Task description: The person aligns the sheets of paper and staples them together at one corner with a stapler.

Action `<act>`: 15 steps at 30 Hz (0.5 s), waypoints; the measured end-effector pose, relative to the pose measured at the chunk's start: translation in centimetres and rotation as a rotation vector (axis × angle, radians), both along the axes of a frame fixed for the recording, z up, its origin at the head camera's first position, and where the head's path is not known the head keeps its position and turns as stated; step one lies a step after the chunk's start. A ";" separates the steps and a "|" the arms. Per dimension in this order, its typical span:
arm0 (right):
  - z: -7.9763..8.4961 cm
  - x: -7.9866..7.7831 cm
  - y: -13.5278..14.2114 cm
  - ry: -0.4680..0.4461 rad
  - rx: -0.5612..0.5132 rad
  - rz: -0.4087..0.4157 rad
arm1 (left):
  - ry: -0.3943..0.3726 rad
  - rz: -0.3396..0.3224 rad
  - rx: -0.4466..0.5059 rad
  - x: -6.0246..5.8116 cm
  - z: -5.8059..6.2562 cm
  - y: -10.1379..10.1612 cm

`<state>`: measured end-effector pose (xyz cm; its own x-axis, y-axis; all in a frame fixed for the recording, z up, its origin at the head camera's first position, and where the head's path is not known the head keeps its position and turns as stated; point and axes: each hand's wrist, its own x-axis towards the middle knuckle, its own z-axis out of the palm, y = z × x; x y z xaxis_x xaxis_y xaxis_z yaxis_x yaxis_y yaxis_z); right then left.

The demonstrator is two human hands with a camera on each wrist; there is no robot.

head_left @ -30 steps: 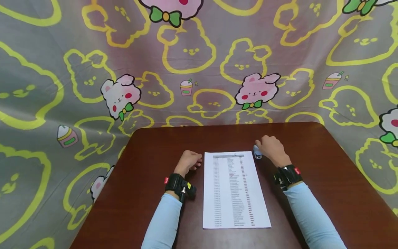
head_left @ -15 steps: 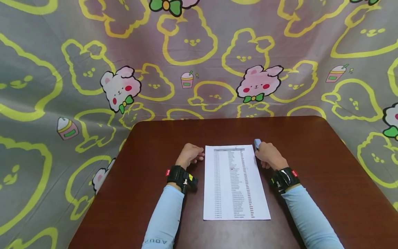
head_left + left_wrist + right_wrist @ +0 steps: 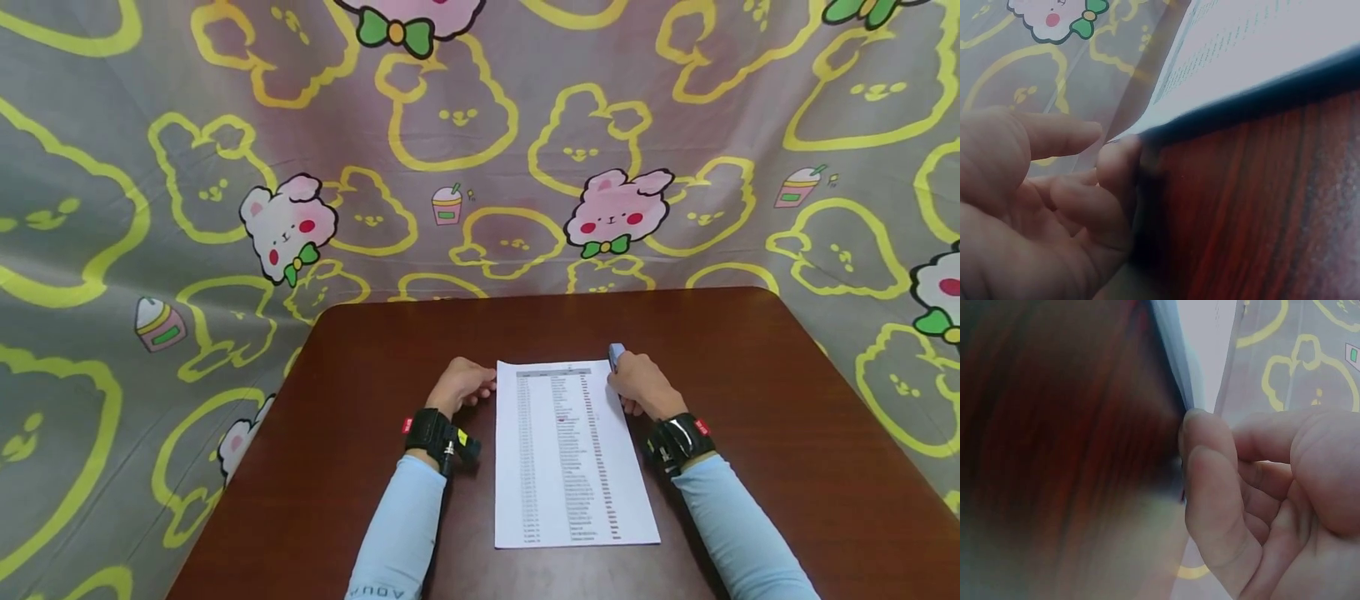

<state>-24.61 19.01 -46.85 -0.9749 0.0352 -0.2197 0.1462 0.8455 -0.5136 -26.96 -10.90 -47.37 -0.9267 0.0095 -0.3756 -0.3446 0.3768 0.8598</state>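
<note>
A printed sheet of paper (image 3: 573, 467), with columns of text under a grey header row, lies on the brown table (image 3: 360, 500). My left hand (image 3: 457, 385) pinches its upper left corner between thumb and fingertips; in the left wrist view that corner of the paper (image 3: 1235, 50) bends up off the tabletop. At the upper right edge, my right hand (image 3: 647, 385) grips the paper (image 3: 1207, 350) with thumb and curled fingers. Just beyond those fingers lies a small light-blue object (image 3: 616, 353), stapler-like in shape and partly hidden by the hand.
Behind the table hangs a grey curtain (image 3: 465, 167) printed with yellow outlines and pink rabbit faces, and it continues along both sides. Black camera straps (image 3: 678, 442) sit on both wrists. The tabletop's rounded far edge runs close to the curtain.
My right hand has come from over the light-blue object down to the paper's right edge. My left hand has closed on the upper left corner, which now curls up slightly.
</note>
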 end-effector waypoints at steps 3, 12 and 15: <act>0.0 0.2 0.1 0.014 -0.006 0.002 | 0.025 -0.016 -0.070 0.2 0.0 0.5; -0.3 0.3 0.3 0.023 -0.024 0.008 | 0.070 -0.056 -0.214 1.1 0.8 1.6; -0.3 0.4 0.4 0.017 -0.032 0.008 | 0.083 -0.062 -0.178 1.2 0.7 1.5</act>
